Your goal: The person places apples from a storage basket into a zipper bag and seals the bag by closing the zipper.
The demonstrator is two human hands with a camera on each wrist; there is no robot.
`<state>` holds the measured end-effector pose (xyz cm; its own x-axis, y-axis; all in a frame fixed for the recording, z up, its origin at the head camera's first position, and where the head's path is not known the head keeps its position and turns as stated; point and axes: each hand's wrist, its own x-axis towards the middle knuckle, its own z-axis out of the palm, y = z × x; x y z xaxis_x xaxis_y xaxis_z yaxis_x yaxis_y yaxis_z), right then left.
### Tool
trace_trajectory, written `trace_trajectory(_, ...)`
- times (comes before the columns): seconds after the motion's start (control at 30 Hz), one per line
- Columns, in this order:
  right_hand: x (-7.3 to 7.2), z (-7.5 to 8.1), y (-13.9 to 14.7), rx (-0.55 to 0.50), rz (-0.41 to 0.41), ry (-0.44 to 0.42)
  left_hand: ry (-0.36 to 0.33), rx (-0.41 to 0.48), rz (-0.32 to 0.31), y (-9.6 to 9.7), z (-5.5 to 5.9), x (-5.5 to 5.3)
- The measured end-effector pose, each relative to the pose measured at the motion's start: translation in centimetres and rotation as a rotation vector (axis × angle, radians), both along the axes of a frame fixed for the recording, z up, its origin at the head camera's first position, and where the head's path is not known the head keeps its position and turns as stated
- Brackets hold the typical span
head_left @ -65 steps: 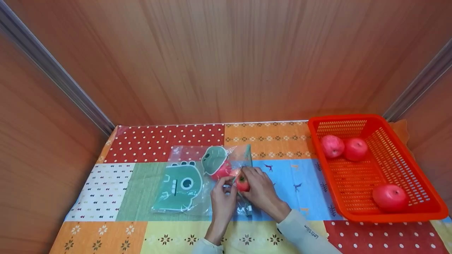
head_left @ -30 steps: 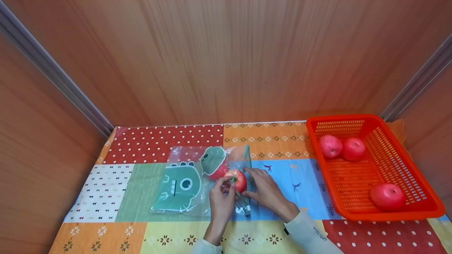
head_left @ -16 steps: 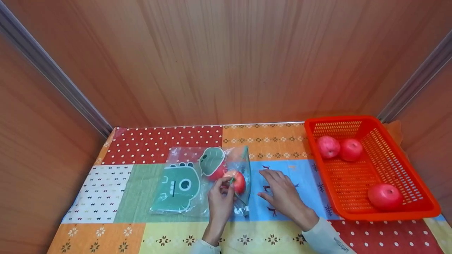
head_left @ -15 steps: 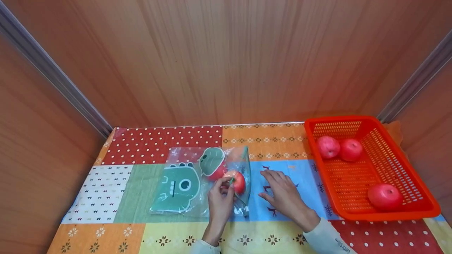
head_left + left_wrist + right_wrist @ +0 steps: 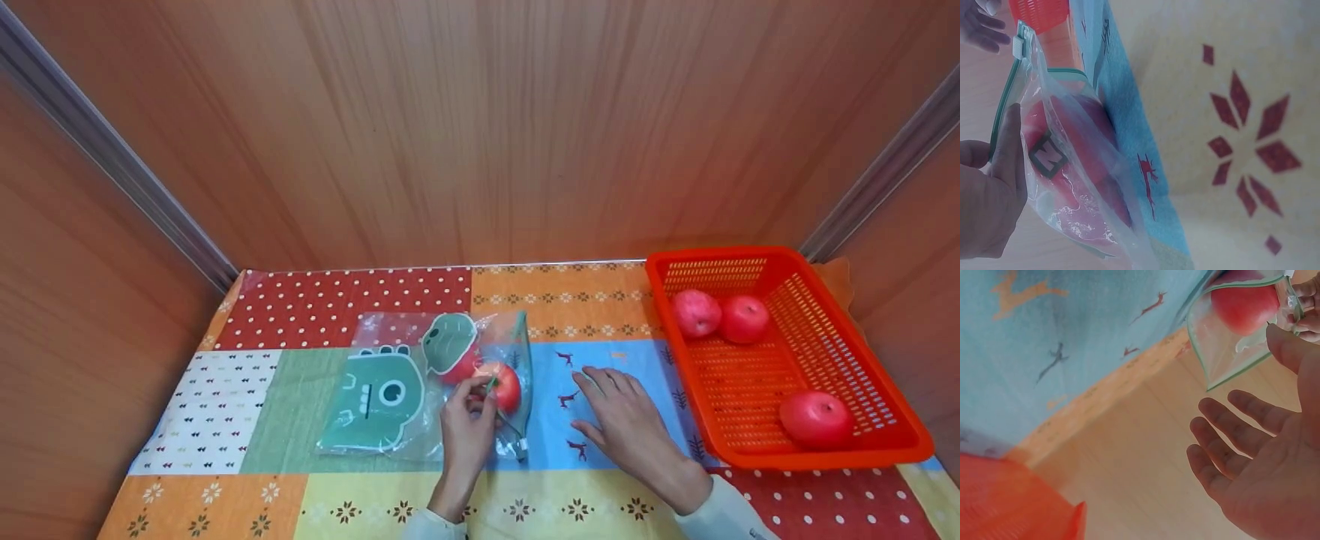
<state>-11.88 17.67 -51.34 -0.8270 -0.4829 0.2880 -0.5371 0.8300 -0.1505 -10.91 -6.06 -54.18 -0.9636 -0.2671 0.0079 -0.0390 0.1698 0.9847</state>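
My left hand pinches the green-edged lip of a clear zip bag printed with green cartoon monsters. Inside the bag an apple lies near the mouth, and a second red fruit shows partly behind the print. In the left wrist view, thumb and fingers of the left hand hold the green rim, with the white slider farther along it. My right hand, fingers spread and holding nothing, hovers between the bag and the basket. The right wrist view shows the bag's mouth gaping.
An orange-red plastic basket stands at the right with three apples: two together at its left and one apple near the front. A patchwork cloth covers the table. Wooden panels enclose the back and sides.
My right hand has let go of the apple inside the bag and drawn back rightward, toward the basket. The left hand keeps its pinch on the bag's lip.
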Motion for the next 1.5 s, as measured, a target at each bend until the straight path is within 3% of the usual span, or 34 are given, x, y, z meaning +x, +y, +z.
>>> trace_trajectory(0.4,0.7,1.3,2.6,0.052,-0.007,0.049,-0.007,0.002,-0.006,-0.1,-0.2,-0.2)
trace_trajectory(0.77,0.6,2.1,5.7,0.031,0.005,0.206,-0.030,-0.001,-0.008,0.0,-0.1,-0.3)
trace_trajectory(1.2,0.9,3.6,8.5,0.057,-0.152,0.038,-0.019,-0.002,-0.012,-0.1,-0.2,-0.3)
trace_trajectory(1.5,0.7,4.2,10.5,0.041,-0.207,0.014,-0.027,0.009,-0.012,-0.1,-0.1,-0.2)
